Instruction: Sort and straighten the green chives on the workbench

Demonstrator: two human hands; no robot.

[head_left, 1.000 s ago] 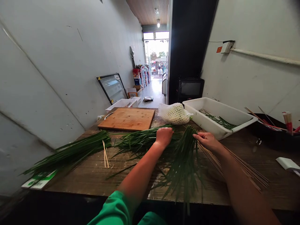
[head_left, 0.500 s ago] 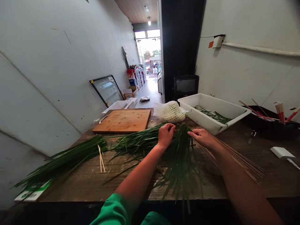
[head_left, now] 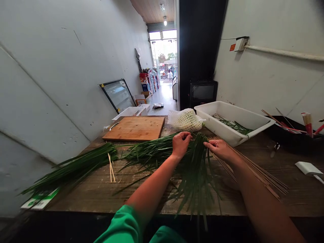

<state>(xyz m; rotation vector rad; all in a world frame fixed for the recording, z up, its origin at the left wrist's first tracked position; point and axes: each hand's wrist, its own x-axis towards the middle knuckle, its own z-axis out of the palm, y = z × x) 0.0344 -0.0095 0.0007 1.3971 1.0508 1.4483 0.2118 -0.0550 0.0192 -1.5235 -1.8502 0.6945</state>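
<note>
A fan of long green chives (head_left: 197,175) lies on the wooden table (head_left: 101,189) in front of me. My left hand (head_left: 180,143) is curled on the far ends of the chives, fingers bent round the stalks. My right hand (head_left: 219,148) pinches the same bunch from the right side. A sheaf of thin bamboo skewers (head_left: 255,170) lies under my right forearm. More chives (head_left: 146,153) spread to the left of my left hand, and a further bundle of chives (head_left: 73,168) lies at the far left.
A wooden cutting board (head_left: 135,128) sits at the back left, a white mesh bag (head_left: 185,120) behind my hands, a white tub (head_left: 233,123) with some greens at the back right. Two loose skewers (head_left: 111,172) lie beside the left bundle. A dark tray (head_left: 296,135) holds sticks at right.
My left hand has shifted right and closer to my right hand at the top of the chive bunch. The view has swung slightly.
</note>
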